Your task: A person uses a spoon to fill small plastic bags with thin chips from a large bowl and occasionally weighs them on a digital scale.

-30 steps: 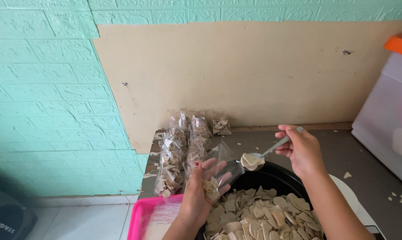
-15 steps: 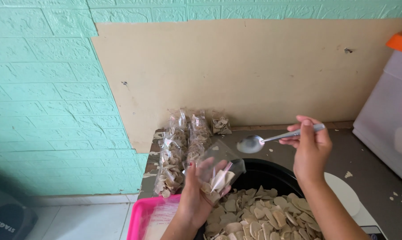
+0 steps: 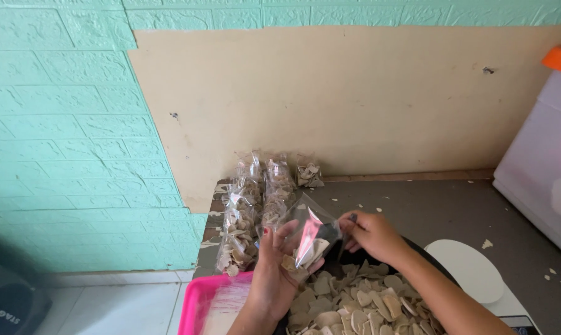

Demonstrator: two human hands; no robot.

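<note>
Mint-green brick wall [image 3: 57, 142] fills the left, meeting a bare beige panel [image 3: 330, 93] behind the grey tabletop [image 3: 454, 211]. Filled packets [image 3: 249, 211] crowd its left edge, above a pink tray [image 3: 197, 307]. Left hand [image 3: 274, 273] grips a clear bag [image 3: 308, 239] of chips over the black bowl [image 3: 361, 304]. Right hand [image 3: 370, 236] pinches the bag's mouth. Rightward, a white scale [image 3: 470, 267], then a white bin [image 3: 541, 167] hems the edge.

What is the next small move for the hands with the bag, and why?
Probably the right hand should scoop more chips from the bowl into the bag. The left hand holds the clear bag upright, and it looks only partly filled, while the finished bags beside it look fuller.
</note>
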